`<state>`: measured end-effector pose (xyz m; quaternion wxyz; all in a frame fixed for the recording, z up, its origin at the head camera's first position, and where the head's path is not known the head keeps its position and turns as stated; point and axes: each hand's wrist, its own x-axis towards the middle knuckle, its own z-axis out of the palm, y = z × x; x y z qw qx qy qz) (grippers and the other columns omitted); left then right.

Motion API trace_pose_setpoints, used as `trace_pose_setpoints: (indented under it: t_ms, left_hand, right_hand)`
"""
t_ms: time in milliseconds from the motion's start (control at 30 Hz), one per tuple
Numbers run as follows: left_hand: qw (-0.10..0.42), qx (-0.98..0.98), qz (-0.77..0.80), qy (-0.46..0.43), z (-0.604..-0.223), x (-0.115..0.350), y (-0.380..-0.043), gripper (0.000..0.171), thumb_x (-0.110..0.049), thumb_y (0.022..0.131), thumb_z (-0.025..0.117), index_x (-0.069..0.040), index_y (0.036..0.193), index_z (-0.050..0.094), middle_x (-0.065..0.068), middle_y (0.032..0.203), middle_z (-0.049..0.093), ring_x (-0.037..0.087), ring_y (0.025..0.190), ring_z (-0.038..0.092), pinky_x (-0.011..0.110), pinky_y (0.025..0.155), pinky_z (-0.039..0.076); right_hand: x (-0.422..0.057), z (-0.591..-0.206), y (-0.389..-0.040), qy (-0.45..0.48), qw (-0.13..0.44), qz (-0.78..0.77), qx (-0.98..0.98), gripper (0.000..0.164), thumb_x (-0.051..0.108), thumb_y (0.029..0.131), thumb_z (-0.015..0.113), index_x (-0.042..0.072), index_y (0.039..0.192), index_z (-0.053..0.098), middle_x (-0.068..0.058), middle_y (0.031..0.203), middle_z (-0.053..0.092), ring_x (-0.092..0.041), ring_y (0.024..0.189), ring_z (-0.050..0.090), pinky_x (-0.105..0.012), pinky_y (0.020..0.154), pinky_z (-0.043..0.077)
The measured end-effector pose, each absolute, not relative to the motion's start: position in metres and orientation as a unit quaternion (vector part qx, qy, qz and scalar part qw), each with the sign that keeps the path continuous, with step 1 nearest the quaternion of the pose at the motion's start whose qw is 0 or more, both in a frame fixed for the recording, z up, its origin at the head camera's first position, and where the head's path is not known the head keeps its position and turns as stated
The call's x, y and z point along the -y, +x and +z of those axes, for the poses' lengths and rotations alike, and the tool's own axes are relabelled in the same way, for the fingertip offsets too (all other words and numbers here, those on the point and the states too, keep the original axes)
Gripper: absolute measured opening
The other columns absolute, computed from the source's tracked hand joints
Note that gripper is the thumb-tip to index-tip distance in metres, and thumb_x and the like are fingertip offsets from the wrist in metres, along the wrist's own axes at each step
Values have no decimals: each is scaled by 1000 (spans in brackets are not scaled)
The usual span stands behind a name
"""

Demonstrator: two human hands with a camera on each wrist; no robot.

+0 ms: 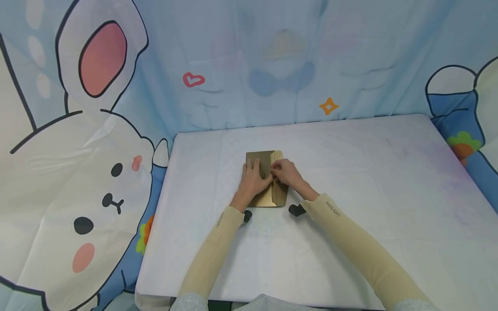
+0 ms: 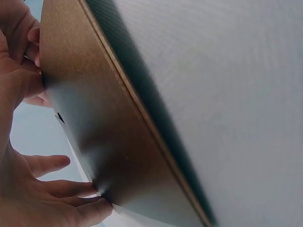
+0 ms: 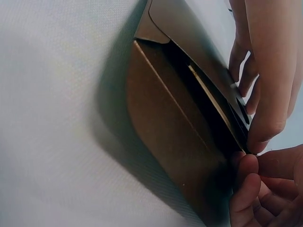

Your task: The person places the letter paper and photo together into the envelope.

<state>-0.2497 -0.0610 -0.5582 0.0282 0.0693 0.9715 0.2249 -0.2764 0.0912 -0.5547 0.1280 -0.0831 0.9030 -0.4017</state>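
A brown-gold paper envelope [image 1: 264, 198] lies on the white-covered table, its long flap [image 3: 165, 118] folded out on the right. Inside the gaping pocket shows the thin gold edge of a card [image 3: 213, 97]. Spread fingers of my left hand [image 1: 253, 180] rest on the envelope's front, the thumb reaching to the opening beside my right fingers. My right hand [image 1: 287, 173] pinches with thumb and forefinger at the opening, where the card's edge runs in between the fingertips. Exactly what lies under those fingertips is partly hidden. In the left wrist view, the envelope [image 2: 109, 113] is seen side-on.
A white cloth covers the table [image 1: 373, 194]. Behind it hangs a light blue curtain [image 1: 241, 52] with cartoon prints. A printed rabbit [image 1: 97, 185] fills the left side. Dark wrist-worn pieces [image 1: 297, 210] stick out near the sleeves.
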Motion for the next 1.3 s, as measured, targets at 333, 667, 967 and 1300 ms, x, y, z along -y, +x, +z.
trace_pose_setpoints:
  t_ms: [333,667,967,1300]
  left_hand:
    - [17,-973,220,72,-560,59,-249,75,-53,85,52,-10,142,26,26,147,22,41,135,25,45,104,35]
    - [1,-977,207,58,-561,59,-247,70,-50,85,53,-8,137,33,27,145,23,42,134,25,45,106,32]
    - [16,-976,207,64,-559,59,-248,71,-49,87,51,-7,140,31,29,146,20,44,135,21,46,108,29]
    - [24,-975,214,62,-561,59,-251,68,-47,88,50,-8,141,31,29,147,17,45,136,19,47,109,27]
  right_hand:
    - [-94,-554,-275,-83,131,-397,-904,23,15,95,49,2,105,64,-11,84,66,-17,64,60,-25,50,47]
    - [-98,-559,-276,-105,151,-410,-893,29,15,97,43,3,118,58,-12,95,67,-19,69,60,-25,53,48]
    - [-91,-552,-275,-150,129,-350,-916,28,15,96,43,2,112,62,-9,85,63,-16,66,55,-26,56,46]
    - [-93,-551,-276,-161,123,-317,-927,33,19,96,44,0,119,58,-16,113,62,-23,94,60,-37,81,49]
